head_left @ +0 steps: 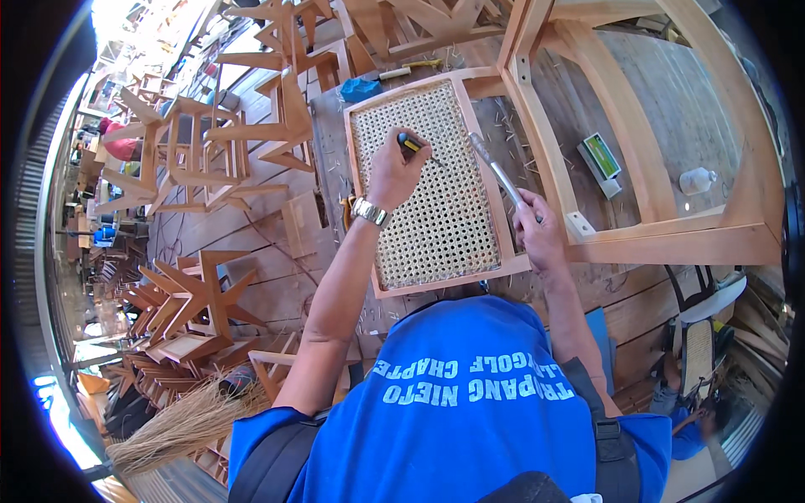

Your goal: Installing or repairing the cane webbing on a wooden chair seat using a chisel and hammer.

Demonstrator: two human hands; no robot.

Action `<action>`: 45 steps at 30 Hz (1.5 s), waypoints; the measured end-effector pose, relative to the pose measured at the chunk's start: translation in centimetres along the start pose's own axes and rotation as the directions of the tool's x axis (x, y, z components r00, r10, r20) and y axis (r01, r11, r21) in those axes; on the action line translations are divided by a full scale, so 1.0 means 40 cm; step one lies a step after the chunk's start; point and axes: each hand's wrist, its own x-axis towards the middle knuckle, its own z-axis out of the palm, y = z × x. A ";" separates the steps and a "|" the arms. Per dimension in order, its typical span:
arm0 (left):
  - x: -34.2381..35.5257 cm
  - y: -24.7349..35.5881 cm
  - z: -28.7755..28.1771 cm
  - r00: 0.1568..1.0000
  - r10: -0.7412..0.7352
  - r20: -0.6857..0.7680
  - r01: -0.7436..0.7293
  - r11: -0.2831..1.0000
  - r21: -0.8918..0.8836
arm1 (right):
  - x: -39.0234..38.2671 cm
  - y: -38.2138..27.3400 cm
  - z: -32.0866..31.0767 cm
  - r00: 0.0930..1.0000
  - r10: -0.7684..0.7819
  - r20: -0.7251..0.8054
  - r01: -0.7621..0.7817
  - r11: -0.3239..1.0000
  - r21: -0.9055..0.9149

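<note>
A chair frame of pale wood [570,189] lies on the worktable, with a woven cane panel [436,222] set into its part in front of me. Over the upper part of the cane, my left hand [396,172] is closed around a screwdriver [408,142] with a yellow and black handle. Its thin shaft points right and down toward the weave; whether the tip touches is unclear. My right hand [541,226] grips the lower end of a hammer [496,170] with a metal shaft. The hammer's head end is by the panel's right wooden rail.
A blue plastic bag [360,90] lies beyond the panel. A green and white box [599,163] and a clear plastic container [697,181] rest within the chair frame's outline. Unfinished wooden chairs [193,155] crowd the left, above a straw bundle [180,423]. Another person [689,436] is at lower right.
</note>
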 end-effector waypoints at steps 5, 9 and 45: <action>0.012 0.019 0.001 1.000 -0.012 0.012 0.011 0.997 0.079 | 0.000 0.026 0.015 0.997 -0.063 -0.051 0.060 0.997 -0.055; 0.018 0.041 0.009 0.999 0.020 0.037 -0.026 0.988 0.153 | 0.001 0.044 0.021 0.987 -0.149 -0.064 0.140 0.982 -0.122; -0.120 0.036 0.044 1.000 0.013 -0.017 -0.010 0.989 0.147 | -0.149 0.059 -0.012 0.986 -0.140 -0.088 0.146 0.987 0.068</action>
